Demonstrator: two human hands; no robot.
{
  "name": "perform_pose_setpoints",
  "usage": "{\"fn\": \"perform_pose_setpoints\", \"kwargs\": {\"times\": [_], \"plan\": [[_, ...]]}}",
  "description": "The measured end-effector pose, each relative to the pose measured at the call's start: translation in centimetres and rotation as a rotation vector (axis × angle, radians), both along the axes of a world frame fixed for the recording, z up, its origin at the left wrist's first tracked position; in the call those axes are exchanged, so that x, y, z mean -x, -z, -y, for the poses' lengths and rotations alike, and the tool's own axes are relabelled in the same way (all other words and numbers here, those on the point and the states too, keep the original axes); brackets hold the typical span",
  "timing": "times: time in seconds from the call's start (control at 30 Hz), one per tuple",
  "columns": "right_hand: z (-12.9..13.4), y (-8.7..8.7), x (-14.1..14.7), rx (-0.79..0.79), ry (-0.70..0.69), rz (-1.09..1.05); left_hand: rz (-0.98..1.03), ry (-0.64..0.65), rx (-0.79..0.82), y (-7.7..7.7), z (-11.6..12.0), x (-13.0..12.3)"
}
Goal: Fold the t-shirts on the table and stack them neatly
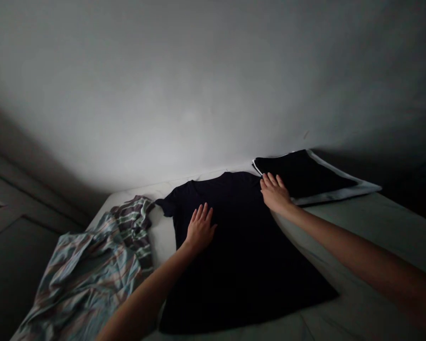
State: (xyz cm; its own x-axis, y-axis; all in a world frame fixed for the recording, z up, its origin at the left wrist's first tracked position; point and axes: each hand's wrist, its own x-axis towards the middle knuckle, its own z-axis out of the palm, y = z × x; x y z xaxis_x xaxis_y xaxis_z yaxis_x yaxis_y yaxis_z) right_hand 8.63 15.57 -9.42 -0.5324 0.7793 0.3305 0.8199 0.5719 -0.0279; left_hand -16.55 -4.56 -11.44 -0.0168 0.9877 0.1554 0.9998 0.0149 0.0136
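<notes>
A dark T-shirt (234,255) lies spread flat on a pale, marble-patterned surface, its neckline toward the wall and its hem toward me. Flat on the left part of its chest rests my left hand (200,229), open with the fingers stretched out. My right hand (275,193) is open too, palm down over the shirt's right sleeve, which it partly hides. Just beyond that hand sits a stack of folded dark and white garments (305,175). The shirt's left sleeve (166,204) sticks out uncovered.
On the left lie a rumpled striped, light-coloured garment (88,274) and a dark striped one (137,222). A grey wall (199,94) rises behind the marble-patterned surface (383,237). A panelled door or cabinet (17,255) stands at far left.
</notes>
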Motion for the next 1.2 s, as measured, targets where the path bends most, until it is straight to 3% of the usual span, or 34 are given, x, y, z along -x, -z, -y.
{"fn": "perform_pose_setpoints", "kwargs": {"times": [0.1,0.23,0.3,0.37,0.47,0.57,0.67,0.77,0.87,1.03,1.1,1.2], "plan": [[4.5,0.0,1.4,-0.016,-0.238,-0.061,0.017,-0.07,0.036,0.5,5.8,1.9],[10.0,3.2,0.3,0.107,-0.415,-0.019,0.052,-0.139,0.057,1.1,12.3,2.1],[10.7,4.8,-1.2,0.193,-0.436,0.012,0.055,-0.18,-0.009,1.4,15.4,1.2],[10.1,5.3,-2.1,0.232,-0.437,-0.014,0.053,-0.251,-0.117,1.5,18.2,0.1],[8.7,2.9,0.0,0.262,-0.47,-0.094,0.057,-0.395,-0.265,1.5,21.0,-1.6],[8.5,-1.9,6.7,0.334,-0.539,-0.112,0.09,-0.481,-0.337,1.5,21.9,-2.6],[9.7,-5.7,16.5,0.423,-0.55,-0.05,0.139,-0.525,-0.35,1.5,21.9,-2.8],[12.2,-6.4,25.9,0.471,-0.507,0.0,0.185,-0.572,-0.274,1.8,21.9,-2.6],[15.1,-4.7,32.2,0.431,-0.405,-0.02,0.171,-0.594,-0.224,2.9,22.0,-2.4],[16.9,-1.5,35.7,0.381,-0.242,-0.102,0.166,-0.568,-0.309,5.1,22.0,-2.8],[15.8,-1.3,35.9,0.402,-0.216,-0.139,0.259,-0.512,-0.333,4.9,22.0,-3.2],[12.8,-1.6,35.2,0.441,-0.124,-0.218,0.483,-0.414,-0.323,3.4,21.7,-4.2]]}}
